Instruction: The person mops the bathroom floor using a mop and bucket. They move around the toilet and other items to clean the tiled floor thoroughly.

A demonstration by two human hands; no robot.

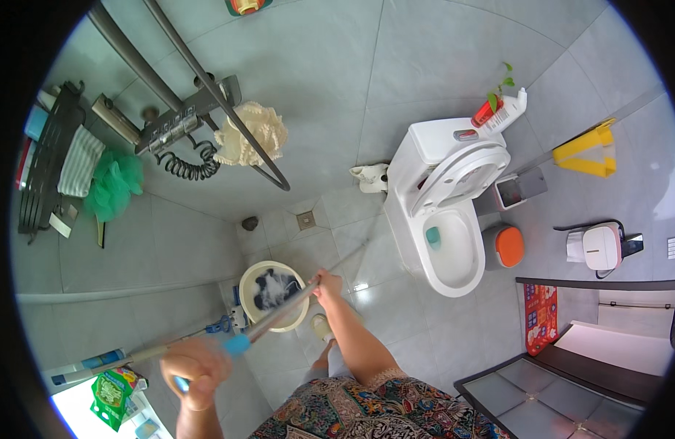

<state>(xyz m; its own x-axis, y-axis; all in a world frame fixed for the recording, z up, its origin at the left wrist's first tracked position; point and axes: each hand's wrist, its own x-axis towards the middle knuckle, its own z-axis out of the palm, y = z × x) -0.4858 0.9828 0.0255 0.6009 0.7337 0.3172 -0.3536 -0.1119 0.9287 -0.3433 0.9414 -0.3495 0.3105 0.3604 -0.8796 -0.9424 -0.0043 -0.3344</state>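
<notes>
A long pole (280, 314) of metallic grey with a blue grip slants across in front of me. My left hand (196, 369), blurred, is closed around its blue end section. Farther down the shaft, my right hand (328, 286) grips it. Beyond that hand the pole thins toward the floor (381, 318) left of the toilet, and its far end is too faint to make out. Under the shaft stands a cream basin (247, 313), holding dark cloth (266, 288) in sudsy water.
A white toilet (411, 241) with raised lid stands right of centre, beside a grey bin with an orange lid (509, 247). A floor drain (305, 220) lies by the far wall. Shower fittings (173, 123) and a dark rack (52, 164) are at left. A glazed door (507, 392) is lower right.
</notes>
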